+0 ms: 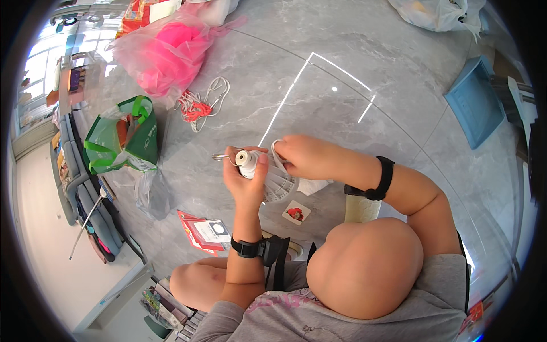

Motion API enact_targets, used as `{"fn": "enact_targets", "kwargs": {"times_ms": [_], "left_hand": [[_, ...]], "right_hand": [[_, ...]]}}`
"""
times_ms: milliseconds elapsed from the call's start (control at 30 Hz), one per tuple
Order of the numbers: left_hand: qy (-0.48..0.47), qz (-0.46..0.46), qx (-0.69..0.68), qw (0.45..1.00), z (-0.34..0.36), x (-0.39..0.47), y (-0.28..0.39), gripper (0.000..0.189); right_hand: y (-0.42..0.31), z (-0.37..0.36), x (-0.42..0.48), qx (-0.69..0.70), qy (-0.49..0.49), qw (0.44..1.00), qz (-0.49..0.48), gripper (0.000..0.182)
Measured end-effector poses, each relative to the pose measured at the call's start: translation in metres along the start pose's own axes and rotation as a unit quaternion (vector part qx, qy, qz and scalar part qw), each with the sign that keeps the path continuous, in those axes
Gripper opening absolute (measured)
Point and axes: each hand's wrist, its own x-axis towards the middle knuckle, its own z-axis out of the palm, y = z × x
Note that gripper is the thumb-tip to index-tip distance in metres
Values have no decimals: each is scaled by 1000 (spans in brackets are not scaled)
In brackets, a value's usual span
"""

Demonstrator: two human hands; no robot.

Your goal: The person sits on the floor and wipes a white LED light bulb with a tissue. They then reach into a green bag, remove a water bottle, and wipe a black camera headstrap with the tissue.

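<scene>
My left hand (245, 175) grips the narrow neck of a white finned lamp-like object (280, 184), whose white cap-like end (244, 158) points up left. A thin metal piece (220, 157) juts out to the left of that hand. On the object's far right side, my right hand (301, 156) pinches a white cloth (278, 154) against the fins, its fingertips partly hidden. More white cloth or tissue (314, 187) shows below my right wrist. Just under the object, a square card with a red picture (296, 212) lies on the grey marble-look floor.
A green shopping bag (147, 137), a clear plastic bag (156, 196) and red papers (192, 231) lie left. Further off are a pink-filled plastic bag (171, 55) and a red-and-white rope (196, 109). A blue dustpan (476, 102) is right, a white plastic bag (440, 15) top right.
</scene>
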Motion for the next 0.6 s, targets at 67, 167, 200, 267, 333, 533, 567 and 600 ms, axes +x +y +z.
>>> {"fn": "enact_targets", "kwargs": {"times_ms": [67,167,200,267,333,533,567,600], "left_hand": [[23,-34,-11,999,1,-1,-5,29],[75,-109,-92,987,-5,2,-13,28],[86,-135,-158,974,-8,5,-13,28],[95,-163,-219,957,-15,11,-11,28],[84,-105,-188,973,-14,11,-9,28],[39,-46,-168,984,-7,13,-13,29],[29,-33,-139,989,-9,14,-16,29],[20,-19,-107,994,-11,15,-15,29]], "right_hand": [[-8,2,2,-50,2,998,27,14],[-6,4,0,-148,97,984,-24,11],[-2,3,-2,-185,144,971,-56,10],[12,-8,-9,-115,218,969,-25,11],[9,-12,-9,-6,254,966,-36,12],[-12,15,-9,46,283,947,-147,16],[-9,16,-10,44,263,953,-145,15],[-5,17,-12,45,242,958,-146,15]]}}
